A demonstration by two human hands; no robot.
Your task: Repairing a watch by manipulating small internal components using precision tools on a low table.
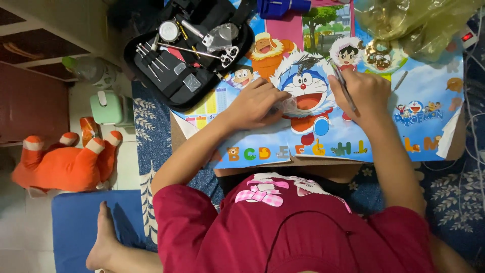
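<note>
While your left hand [255, 103] pins a small clear plastic piece [289, 105] to the colourful cartoon poster [429, 91], fingers curled, your right hand [365, 91] pinches thin metal tweezers [344, 86].

— Item one, hands?
— My left hand [255, 103] pins a small clear piece [289, 105] to the cartoon-printed table [323, 136]; my right hand [366, 93] grips a thin metal tool [343, 86], tip beside it.

— Item two, surroundings?
— Open black tool case [189, 48] at the table's far left corner; crumpled clear bag [409, 20] far right; orange plush toy [65, 164] on the floor.
</note>
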